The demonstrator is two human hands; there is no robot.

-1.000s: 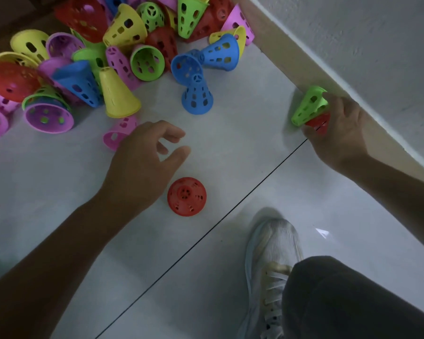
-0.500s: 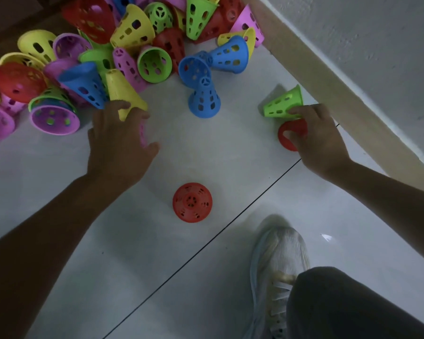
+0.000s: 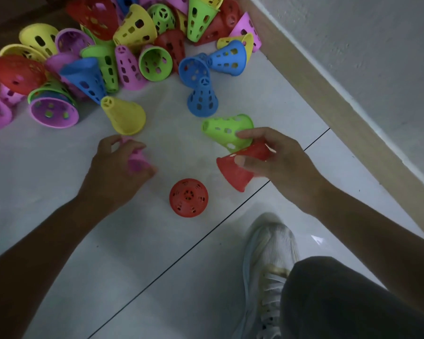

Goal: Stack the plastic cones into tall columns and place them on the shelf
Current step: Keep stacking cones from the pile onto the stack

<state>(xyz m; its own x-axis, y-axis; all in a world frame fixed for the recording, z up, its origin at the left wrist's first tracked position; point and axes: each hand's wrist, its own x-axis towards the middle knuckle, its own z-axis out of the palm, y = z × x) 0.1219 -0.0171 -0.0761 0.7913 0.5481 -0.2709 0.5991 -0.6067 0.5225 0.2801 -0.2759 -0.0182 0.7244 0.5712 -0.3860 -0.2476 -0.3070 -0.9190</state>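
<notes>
While your right hand grips two cones at once, a green cone under the fingers and a red cone pinned by the thumb, your left hand curls its fingers round a pink cone, which is partly hidden and blurred. Both held pairs sit low over the white tiled floor. Between your hands, a second red cone stands upright on the floor, narrow end up. Just beyond your left hand a yellow cone lies tilted, and beyond your right a blue cone stands upright. Farther out, the loose pile of cones spreads across the top, reaching the wooden baseboard on the right. Your pale sneaker rests on the floor below your right arm.
</notes>
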